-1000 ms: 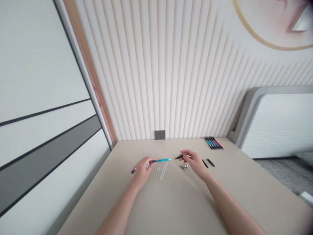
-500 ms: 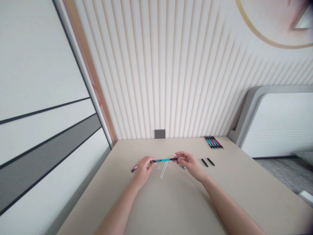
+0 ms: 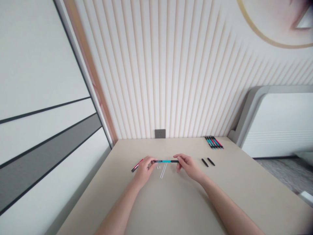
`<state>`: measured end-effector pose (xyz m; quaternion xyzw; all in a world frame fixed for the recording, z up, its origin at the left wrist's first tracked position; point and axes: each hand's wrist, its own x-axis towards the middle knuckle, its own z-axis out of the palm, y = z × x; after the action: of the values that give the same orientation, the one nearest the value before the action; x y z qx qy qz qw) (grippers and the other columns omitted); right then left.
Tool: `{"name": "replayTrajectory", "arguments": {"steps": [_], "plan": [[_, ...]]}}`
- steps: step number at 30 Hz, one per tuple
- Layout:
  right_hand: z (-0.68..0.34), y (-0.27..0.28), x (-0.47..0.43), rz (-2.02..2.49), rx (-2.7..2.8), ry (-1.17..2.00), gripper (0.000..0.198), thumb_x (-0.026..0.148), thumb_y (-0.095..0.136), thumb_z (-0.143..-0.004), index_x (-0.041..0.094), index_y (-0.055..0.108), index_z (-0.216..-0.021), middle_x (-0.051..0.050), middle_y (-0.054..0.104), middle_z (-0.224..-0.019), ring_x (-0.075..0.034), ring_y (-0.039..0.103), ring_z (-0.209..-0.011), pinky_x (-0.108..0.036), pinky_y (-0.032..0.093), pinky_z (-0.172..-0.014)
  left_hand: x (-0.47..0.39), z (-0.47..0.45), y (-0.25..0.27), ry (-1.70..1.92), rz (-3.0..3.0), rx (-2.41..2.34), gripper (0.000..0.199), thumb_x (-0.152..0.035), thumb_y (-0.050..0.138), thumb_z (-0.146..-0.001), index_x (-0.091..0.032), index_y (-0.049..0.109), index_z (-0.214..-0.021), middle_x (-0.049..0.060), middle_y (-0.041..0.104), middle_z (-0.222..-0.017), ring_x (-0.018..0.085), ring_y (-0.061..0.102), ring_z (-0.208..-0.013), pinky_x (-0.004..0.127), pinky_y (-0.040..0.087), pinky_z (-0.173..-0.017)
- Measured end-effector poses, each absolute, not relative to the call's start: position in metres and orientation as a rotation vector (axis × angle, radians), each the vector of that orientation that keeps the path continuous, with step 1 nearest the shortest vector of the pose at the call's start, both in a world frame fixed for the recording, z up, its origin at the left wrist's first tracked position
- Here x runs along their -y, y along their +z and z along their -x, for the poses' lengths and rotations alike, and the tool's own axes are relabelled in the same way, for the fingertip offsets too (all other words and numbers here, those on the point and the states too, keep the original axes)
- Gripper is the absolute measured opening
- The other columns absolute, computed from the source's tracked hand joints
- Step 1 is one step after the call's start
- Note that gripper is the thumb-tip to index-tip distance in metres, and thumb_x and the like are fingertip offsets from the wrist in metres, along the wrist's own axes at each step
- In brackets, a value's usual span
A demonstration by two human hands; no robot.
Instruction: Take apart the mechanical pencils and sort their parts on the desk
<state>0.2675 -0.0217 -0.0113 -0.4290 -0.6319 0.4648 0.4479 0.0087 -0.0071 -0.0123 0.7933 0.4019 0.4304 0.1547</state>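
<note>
Blue-and-black pen (image 3: 166,161), held level over the table (image 3: 156,205), looks joined from here | left hand (image 3: 144,168) gripping one end | right hand (image 3: 187,164) pinching the other | loose, seemingly left: two white rods (image 3: 163,170), pale bits (image 3: 158,167), two black pieces (image 3: 204,162), red-and-black barrel (image 3: 134,168) | row of pens (image 3: 214,142) far right, seemingly done

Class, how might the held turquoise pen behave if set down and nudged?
The pen looks straight between the left hand and right hand, suggesting stiffness. It seems slim, so probably light, and perhaps round enough to roll.
</note>
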Motion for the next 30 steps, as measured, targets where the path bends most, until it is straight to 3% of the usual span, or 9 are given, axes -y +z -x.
{"name": "replayTrajectory", "arguments": {"steps": [4, 9, 12, 16, 21, 24, 26, 30], "plan": [[-0.2693, -0.0047, 0.0251, 0.972, 1.564, 1.193, 0.041, 0.053, 0.057, -0.087, 0.019, 0.060, -0.110, -0.003, 0.066, -0.080, -0.014, 0.063, -0.064, -0.028, 0.048, -0.064, 0.0058, -0.0087, -0.0114, 1.255, -2.227, -1.179, 0.008, -0.019, 0.058, -0.087, -0.021, 0.064, -0.093, 0.001, 0.066, -0.085, 0.016, 0.059, -0.074, 0.027, 0.047, -0.071], [-0.2706, -0.0060, 0.0242, 0.918, 1.566, 1.204, 0.039, 0.049, 0.065, -0.083, 0.018, 0.060, -0.107, 0.000, 0.064, -0.075, -0.014, 0.062, -0.065, -0.027, 0.047, -0.065, 0.0062, -0.0085, -0.0108, 1.242, -2.229, -1.167, 0.008, -0.018, 0.058, -0.087, -0.020, 0.063, -0.093, 0.001, 0.066, -0.085, 0.015, 0.058, -0.074, 0.027, 0.047, -0.072], [-0.2692, -0.0081, 0.0234, 1.025, 1.585, 1.169, 0.041, 0.053, 0.057, -0.087, 0.018, 0.059, -0.108, 0.000, 0.065, -0.066, -0.013, 0.059, -0.056, -0.026, 0.046, -0.059, 0.0085, -0.0097, -0.0110, 1.213, -2.254, -1.141, 0.009, -0.018, 0.057, -0.087, -0.020, 0.063, -0.093, 0.002, 0.066, -0.086, 0.016, 0.060, -0.076, 0.029, 0.048, -0.074], [-0.2691, -0.0076, 0.0231, 1.175, 1.583, 1.092, 0.048, 0.057, 0.039, -0.093, 0.017, 0.060, -0.110, 0.006, 0.052, -0.043, -0.012, 0.047, -0.039, -0.023, 0.037, -0.045, 0.0105, -0.0118, -0.0120, 1.159, -2.295, -1.092, 0.008, -0.019, 0.059, -0.087, -0.021, 0.064, -0.093, 0.002, 0.066, -0.086, 0.017, 0.061, -0.078, 0.030, 0.049, -0.076], [-0.2738, -0.0065, 0.0206, 1.064, 1.575, 1.116, 0.046, 0.056, 0.056, -0.085, 0.018, 0.059, -0.111, 0.001, 0.063, -0.067, -0.014, 0.057, -0.056, -0.027, 0.046, -0.057, 0.0081, -0.0105, -0.0117, 1.234, -2.253, -1.170, 0.006, -0.020, 0.059, -0.087, -0.020, 0.064, -0.091, 0.002, 0.067, -0.085, 0.016, 0.061, -0.075, 0.030, 0.049, -0.074], [-0.2751, -0.0085, 0.0194, 1.038, 1.598, 1.116, 0.041, 0.053, 0.067, -0.078, 0.019, 0.062, -0.102, 0.001, 0.062, -0.070, -0.014, 0.058, -0.061, -0.027, 0.047, -0.060, 0.0076, -0.0097, -0.0110, 1.247, -2.247, -1.181, 0.006, -0.020, 0.059, -0.087, -0.020, 0.064, -0.091, 0.002, 0.067, -0.084, 0.016, 0.060, -0.073, 0.029, 0.049, -0.072], [-0.2747, -0.0103, 0.0192, 1.089, 1.631, 1.086, 0.037, 0.055, 0.063, -0.081, 0.018, 0.065, -0.088, 0.000, 0.062, -0.067, -0.014, 0.057, -0.060, -0.027, 0.045, -0.059, 0.0083, -0.0101, -0.0106, 1.240, -2.257, -1.165, 0.007, -0.019, 0.058, -0.087, -0.020, 0.064, -0.092, 0.002, 0.067, -0.085, 0.016, 0.060, -0.073, 0.028, 0.049, -0.072], [-0.2730, -0.0136, 0.0191, 1.239, 1.667, 1.059, 0.060, 0.063, 0.039, -0.091, 0.017, 0.061, -0.060, -0.004, 0.062, -0.056, -0.015, 0.056, -0.054, -0.029, 0.044, -0.059, 0.0096, -0.0111, -0.0107, 1.217, -2.284, -1.128, 0.007, -0.020, 0.059, -0.087, -0.020, 0.064, -0.092, 0.002, 0.067, -0.084, 0.016, 0.060, -0.073, 0.028, 0.049, -0.072]]}}
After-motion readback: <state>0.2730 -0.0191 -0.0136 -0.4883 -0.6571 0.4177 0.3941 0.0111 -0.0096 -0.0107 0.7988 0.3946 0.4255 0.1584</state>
